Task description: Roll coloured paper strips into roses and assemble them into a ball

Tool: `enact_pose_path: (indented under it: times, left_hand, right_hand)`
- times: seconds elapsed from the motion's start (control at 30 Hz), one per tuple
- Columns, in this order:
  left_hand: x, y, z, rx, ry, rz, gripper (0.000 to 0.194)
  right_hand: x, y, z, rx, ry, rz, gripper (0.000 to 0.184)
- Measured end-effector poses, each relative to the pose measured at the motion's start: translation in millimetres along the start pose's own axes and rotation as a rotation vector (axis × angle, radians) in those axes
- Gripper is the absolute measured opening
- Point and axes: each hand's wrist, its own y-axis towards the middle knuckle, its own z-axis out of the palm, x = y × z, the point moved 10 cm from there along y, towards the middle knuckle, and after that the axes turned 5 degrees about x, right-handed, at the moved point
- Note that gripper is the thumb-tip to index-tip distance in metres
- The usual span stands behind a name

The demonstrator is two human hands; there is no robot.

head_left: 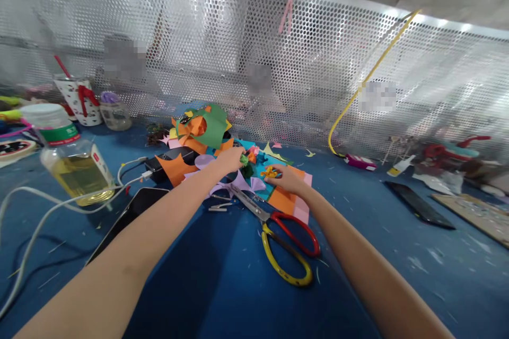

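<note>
My left hand (pixel 231 160) reaches over a pile of coloured paper. Its fingers are closed at a small green piece (pixel 244 161) that looks like folded paper. To its right, my right hand (pixel 289 178) has its fingertips closed on a small yellow-orange piece (pixel 269 172), whose exact kind is too small to tell. Under that hand lie orange paper (pixel 283 199) and pink paper (pixel 302 211). Between my forearms rest large scissors with one red and one yellow handle (pixel 274 257), blades slightly apart. Purple paper scraps (pixel 257 184) lie near the blade tips.
Green and orange cut paper (pixel 214 126) is heaped behind my left hand. A bottle of yellow liquid (pixel 77 169), white cables (pixel 32 246) and a black device (pixel 135 209) are at left. A dark phone-like slab (pixel 417 204) lies right. A perforated metal panel (pixel 238 53) stands behind.
</note>
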Motion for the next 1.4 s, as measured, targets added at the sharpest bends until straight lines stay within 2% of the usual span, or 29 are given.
enact_pose_path:
  times: [0.2, 0.33, 0.43, 0.53, 0.6, 0.67, 0.77, 0.87, 0.97, 1.07, 1.17, 1.27, 1.33, 1.4]
  left_hand:
    - [3, -8, -12.1, -0.106, -0.089, 0.038, 0.031]
    - [4, -16, -33.1, -0.203, -0.200, 0.039, 0.031]
    - [1, -32, -50.1, -0.258, -0.311, 0.041, 0.030]
    - [-5, -62, -57.9, -0.269, -0.443, 0.042, 0.030]
    - [-10, -86, -53.7, -0.221, -0.544, 0.037, 0.034]
    - [-13, -112, -46.0, -0.167, -0.640, 0.018, 0.029]
    - [-16, -151, -32.2, -0.105, -0.756, -0.034, 0.030]
    - [-20, -182, -13.6, -0.035, -0.816, -0.070, 0.033]
    - [-21, -200, 10.3, 0.045, -0.797, -0.094, 0.030]
    - [-18, -206, 32.6, 0.109, -0.759, -0.099, 0.027]
    - [-15, -207, 40.9, 0.103, -0.729, -0.093, 0.027]
    - [-16, -203, 33.0, 0.050, -0.690, -0.092, 0.025]
    - [-19, -191, 21.5, 0.024, -0.652, -0.087, 0.023]
    - [-23, -169, 5.6, -0.006, -0.590, -0.081, 0.023]
  right_hand:
    - [5, -20, -17, -0.156, 0.078, -0.028, 0.033]
    - [13, -38, -25, -0.203, 0.156, -0.058, 0.034]
    - [23, -52, -23, -0.204, 0.217, -0.079, 0.034]
    - [37, -66, -11, -0.160, 0.266, -0.105, 0.034]
    - [49, -75, -1, -0.131, 0.280, -0.120, 0.033]
    - [60, -82, 6, -0.127, 0.275, -0.128, 0.033]
    - [68, -88, 6, -0.196, 0.245, -0.115, 0.033]
    - [61, -89, -4, -0.323, 0.208, -0.076, 0.034]
    - [47, -91, -9, -0.400, 0.188, -0.058, 0.035]
    - [32, -93, -8, -0.412, 0.177, -0.039, 0.039]
    - [27, -96, -8, -0.422, 0.175, -0.021, 0.055]
    - [29, -99, -9, -0.432, 0.189, -0.007, 0.060]
    - [30, -100, -10, -0.438, 0.200, 0.002, 0.050]
    - [28, -100, -11, -0.439, 0.221, 0.012, 0.039]
